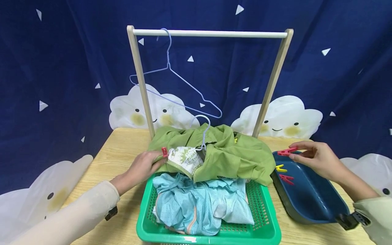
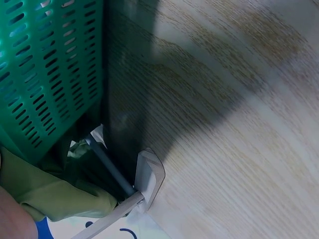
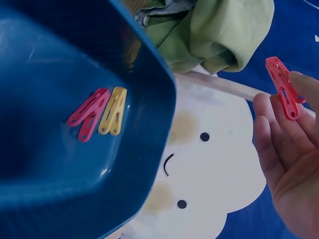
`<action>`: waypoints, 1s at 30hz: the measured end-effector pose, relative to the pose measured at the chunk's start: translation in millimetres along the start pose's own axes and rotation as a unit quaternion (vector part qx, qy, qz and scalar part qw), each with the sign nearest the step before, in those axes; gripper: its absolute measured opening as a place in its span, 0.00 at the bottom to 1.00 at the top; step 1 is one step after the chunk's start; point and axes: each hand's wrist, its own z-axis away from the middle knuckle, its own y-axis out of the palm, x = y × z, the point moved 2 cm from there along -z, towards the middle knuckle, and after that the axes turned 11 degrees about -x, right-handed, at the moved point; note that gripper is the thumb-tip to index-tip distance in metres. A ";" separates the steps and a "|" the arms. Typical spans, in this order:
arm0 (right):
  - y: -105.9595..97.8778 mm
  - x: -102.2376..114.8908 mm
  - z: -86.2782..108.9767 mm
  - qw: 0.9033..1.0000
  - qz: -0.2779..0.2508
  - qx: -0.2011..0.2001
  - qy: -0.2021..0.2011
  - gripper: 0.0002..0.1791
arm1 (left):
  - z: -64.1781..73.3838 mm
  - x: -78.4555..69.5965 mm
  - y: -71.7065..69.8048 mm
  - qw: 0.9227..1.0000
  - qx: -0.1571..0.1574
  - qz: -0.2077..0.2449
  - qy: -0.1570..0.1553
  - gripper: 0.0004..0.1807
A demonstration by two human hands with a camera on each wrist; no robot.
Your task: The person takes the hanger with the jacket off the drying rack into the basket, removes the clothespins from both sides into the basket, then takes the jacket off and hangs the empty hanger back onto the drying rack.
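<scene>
A green zip jacket with a white printed lining lies over the back of a green basket. The hook of a pale hanger sticks up from its neck. My left hand grips the jacket's left front edge, beside a red clothespin clipped there. Over the blue tub, my right hand pinches another red clothespin between thumb and fingers. In the tub lie a yellow clothespin and a red clothespin. Most of the left hand is out of the left wrist view.
A rack with a white rail and wooden posts stands behind the basket. From the rail hangs a lavender hanger. Light blue clothes fill the basket. A small yellow thing shows on the jacket.
</scene>
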 end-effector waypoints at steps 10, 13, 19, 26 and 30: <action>-5.7 -23.9 10.0 0.995 0.060 0.047 0.062 0.14 | 0.2 0.1 0.6 1.000 0.000 0.003 0.000 0.08; -4.3 -29.4 12.8 0.992 0.074 0.065 0.073 0.14 | 0.3 -0.1 0.4 1.000 -0.001 0.002 0.001 0.07; 0.5 -41.7 19.4 0.990 0.078 0.098 0.069 0.14 | 0.9 -0.3 0.7 1.000 -0.003 0.000 0.002 0.07; 8.0 -53.5 26.9 0.989 0.064 0.122 0.061 0.11 | 0.8 0.1 1.3 1.000 -0.006 0.000 0.004 0.07; 10.6 -60.4 31.5 0.984 0.079 0.146 0.065 0.13 | 1.2 0.7 0.9 1.000 -0.006 -0.001 0.005 0.07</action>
